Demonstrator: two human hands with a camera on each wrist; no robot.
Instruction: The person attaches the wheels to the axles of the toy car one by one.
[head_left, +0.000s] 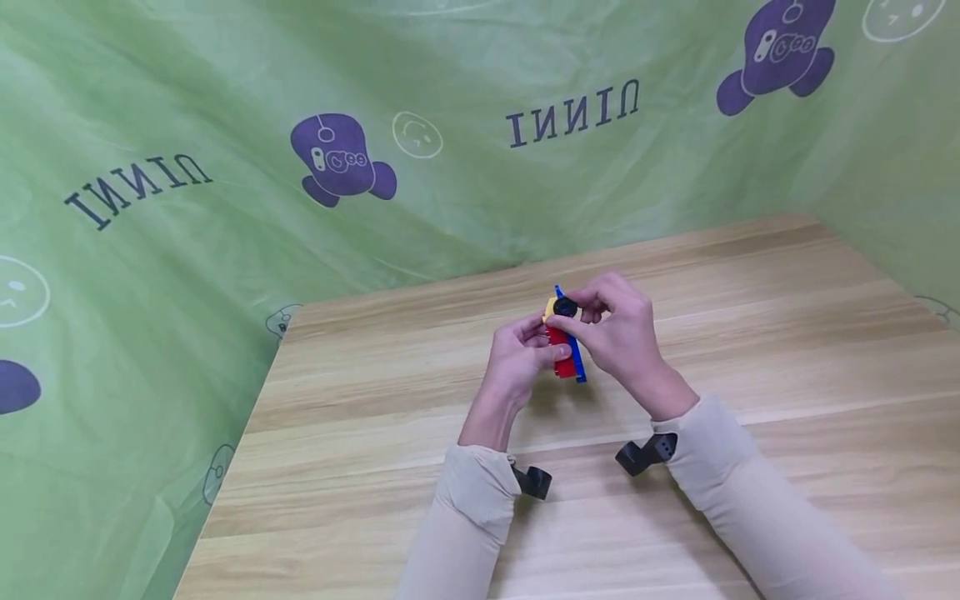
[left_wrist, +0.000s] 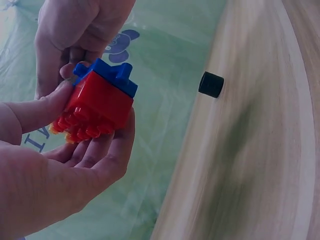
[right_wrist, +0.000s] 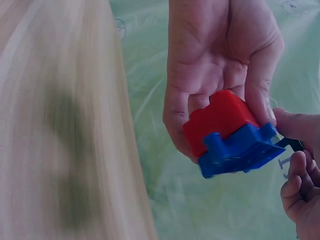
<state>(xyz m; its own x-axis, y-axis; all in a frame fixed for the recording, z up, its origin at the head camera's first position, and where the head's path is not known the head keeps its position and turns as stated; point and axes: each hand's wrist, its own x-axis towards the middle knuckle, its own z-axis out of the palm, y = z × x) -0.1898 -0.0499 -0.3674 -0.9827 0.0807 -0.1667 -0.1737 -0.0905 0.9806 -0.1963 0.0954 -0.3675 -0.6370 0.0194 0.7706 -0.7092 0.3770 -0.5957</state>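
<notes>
Above the table, my left hand (head_left: 517,357) holds a toy vehicle built of plastic blocks, thumb on one side and fingers on the other. Its red brick (head_left: 564,367) has studs that show in the left wrist view. Along one side runs a blue base (right_wrist: 240,151) with short pegs sticking out. A yellow block (head_left: 550,309) sits at the far end, partly covered by fingers. There my right hand (head_left: 626,329) pinches a black wheel (head_left: 565,307) between thumb and forefinger, against the blue base. In the right wrist view the wheel is mostly hidden.
The light wood-grain table (head_left: 375,433) stretches out below both hands. A green printed curtain (head_left: 465,200) hangs behind it and along its sides. Black cameras (head_left: 534,482) are strapped at both sleeve cuffs.
</notes>
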